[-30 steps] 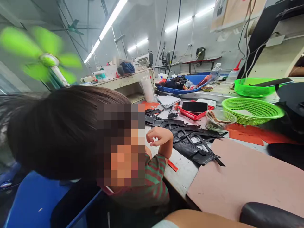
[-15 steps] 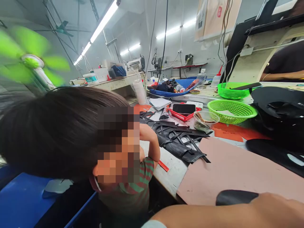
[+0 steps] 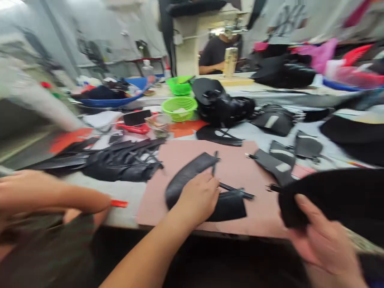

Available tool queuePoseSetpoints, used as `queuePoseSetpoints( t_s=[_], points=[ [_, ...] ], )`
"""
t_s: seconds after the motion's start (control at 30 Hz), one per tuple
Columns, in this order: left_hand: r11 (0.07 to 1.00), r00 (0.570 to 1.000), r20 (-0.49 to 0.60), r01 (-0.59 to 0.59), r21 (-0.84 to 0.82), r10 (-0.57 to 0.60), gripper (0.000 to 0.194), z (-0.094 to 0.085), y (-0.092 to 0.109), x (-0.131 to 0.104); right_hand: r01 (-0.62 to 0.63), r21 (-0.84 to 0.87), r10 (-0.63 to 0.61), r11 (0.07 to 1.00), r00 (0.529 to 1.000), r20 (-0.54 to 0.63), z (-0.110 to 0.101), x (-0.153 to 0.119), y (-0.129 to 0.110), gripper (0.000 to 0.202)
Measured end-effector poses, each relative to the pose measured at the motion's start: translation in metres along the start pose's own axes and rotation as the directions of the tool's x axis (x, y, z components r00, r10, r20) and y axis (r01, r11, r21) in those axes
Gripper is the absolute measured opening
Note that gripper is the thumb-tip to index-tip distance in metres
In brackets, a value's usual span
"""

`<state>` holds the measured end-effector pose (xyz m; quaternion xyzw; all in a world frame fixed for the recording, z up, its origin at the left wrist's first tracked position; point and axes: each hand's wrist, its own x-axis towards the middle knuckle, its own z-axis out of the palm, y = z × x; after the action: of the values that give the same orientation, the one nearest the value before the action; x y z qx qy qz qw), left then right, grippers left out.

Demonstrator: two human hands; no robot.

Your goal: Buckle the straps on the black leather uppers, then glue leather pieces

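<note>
My left hand (image 3: 200, 197) rests with curled fingers on a curved black leather piece (image 3: 186, 176) that has thin straps, lying on a pink board (image 3: 177, 150). Whether the fingers pinch the piece or a strap is blurred. At the right, my right hand (image 3: 325, 236) grips the end of a large black piece (image 3: 339, 192), thumb on top, lifted at the table's front edge. Between the hands, small black pieces with pale patches (image 3: 270, 165) overlap the board's right side.
A person's arm (image 3: 57, 192) leans on the table at the left, beside black strapped pieces (image 3: 123, 162). Behind are a red tray (image 3: 132, 127), a green basket (image 3: 180, 109) and a blue tub (image 3: 111, 102). Another person (image 3: 217, 54) sits beyond.
The view has swung right, away from the person at the left. Both my hands now show, the left on the curved piece and the right holding the large black piece.
</note>
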<state>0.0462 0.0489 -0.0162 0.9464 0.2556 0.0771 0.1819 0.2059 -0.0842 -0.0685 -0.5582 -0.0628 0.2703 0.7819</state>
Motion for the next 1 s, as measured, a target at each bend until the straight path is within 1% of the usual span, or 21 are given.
queuePoseSetpoints(
  t_s=[0.03, 0.07, 0.1, 0.13, 0.2, 0.27, 0.33, 0.4, 0.47, 0.53, 0.6, 0.67, 0.7, 0.73, 0.8, 0.9, 1.0],
  points=[
    [1.000, 0.999, 0.045, 0.000, -0.010, 0.001, 0.017, 0.004, 0.005, 0.002, -0.008, 0.008, 0.009, 1.000, 0.998, -0.058, -0.007, -0.002, -0.007, 0.028],
    [1.000, 0.996, 0.093, -0.008, 0.001, 0.008, 0.017, 0.007, 0.011, 0.005, -0.019, 0.024, 0.022, 1.000, 0.995, -0.100, -0.009, -0.004, -0.013, 0.034],
    [1.000, 0.991, 0.133, -0.006, 0.019, 0.004, 0.020, 0.011, 0.016, 0.007, -0.052, 0.074, 0.062, 0.996, 0.990, -0.130, -0.008, -0.005, -0.017, 0.041],
    [0.999, 0.987, 0.162, 0.004, 0.033, -0.009, 0.025, 0.014, 0.020, 0.010, -0.060, 0.103, 0.075, 0.993, 0.987, -0.145, -0.005, -0.006, -0.021, 0.048],
    [0.999, 0.982, 0.182, 0.051, 0.012, -0.052, 0.034, 0.019, 0.023, 0.014, -0.086, 0.145, 0.107, 0.986, 0.983, -0.146, 0.002, -0.007, -0.025, 0.058],
    [0.993, 0.976, 0.206, 0.085, -0.081, -0.067, 0.037, 0.021, 0.022, 0.020, -0.104, 0.141, 0.122, 0.985, 0.985, -0.124, 0.004, -0.010, -0.027, 0.062],
    [0.983, 0.971, 0.236, 0.080, -0.163, -0.040, 0.032, 0.021, 0.021, 0.024, -0.137, 0.135, 0.148, 0.981, 0.986, -0.077, 0.003, -0.012, -0.027, 0.065],
    [0.973, 0.969, 0.245, 0.070, -0.221, -0.014, 0.019, 0.018, 0.021, 0.028, -0.182, 0.125, 0.185, 0.975, 0.983, -0.009, 0.001, -0.014, -0.025, 0.066],
    [0.947, 0.967, 0.253, 0.080, -0.312, 0.002, 0.004, 0.014, 0.024, 0.031, -0.225, 0.111, 0.217, 0.968, 0.973, 0.074, 0.001, -0.014, -0.021, 0.065],
    [0.878, 0.958, 0.288, 0.136, -0.460, 0.003, 0.010, 0.011, 0.028, 0.032, -0.244, 0.098, 0.227, 0.965, 0.962, 0.154, 0.004, -0.016, -0.018, 0.061],
    [0.745, 0.946, 0.324, 0.223, -0.629, -0.010, 0.012, 0.010, 0.031, 0.031, -0.237, 0.094, 0.214, 0.967, 0.954, 0.210, 0.008, -0.018, -0.017, 0.059],
    [0.591, 0.938, 0.344, 0.295, -0.751, -0.031, 0.016, 0.010, 0.033, 0.030, -0.220, 0.101, 0.193, 0.970, 0.954, 0.229, 0.012, -0.020, -0.016, 0.056],
    [0.536, 0.936, 0.351, 0.316, -0.783, -0.038, 0.018, 0.011, 0.034, 0.030, -0.215, 0.105, 0.186, 0.971, 0.955, 0.230, 0.013, -0.022, -0.016, 0.053],
    [0.500, 0.931, 0.362, 0.335, -0.799, -0.046, 0.018, 0.011, 0.035, 0.030, -0.212, 0.107, 0.184, 0.971, 0.956, 0.229, 0.014, -0.023, -0.015, 0.050],
    [0.477, 0.921, 0.385, 0.365, -0.800, -0.060, 0.018, 0.011, 0.036, 0.029, -0.218, 0.105, 0.189, 0.970, 0.955, 0.230, 0.016, -0.024, -0.015, 0.045],
    [0.477, 0.922, 0.382, 0.363, -0.801, -0.062, 0.016, 0.010, 0.037, 0.030, -0.210, 0.097, 0.184, 0.973, 0.956, 0.228, 0.016, -0.022, -0.014, 0.045],
    [0.467, 0.916, 0.395, 0.376, -0.800, -0.061, 0.015, 0.010, 0.037, 0.030, -0.198, 0.079, 0.176, 0.977, 0.958, 0.225, 0.018, -0.021, -0.013, 0.039]
  ],
)
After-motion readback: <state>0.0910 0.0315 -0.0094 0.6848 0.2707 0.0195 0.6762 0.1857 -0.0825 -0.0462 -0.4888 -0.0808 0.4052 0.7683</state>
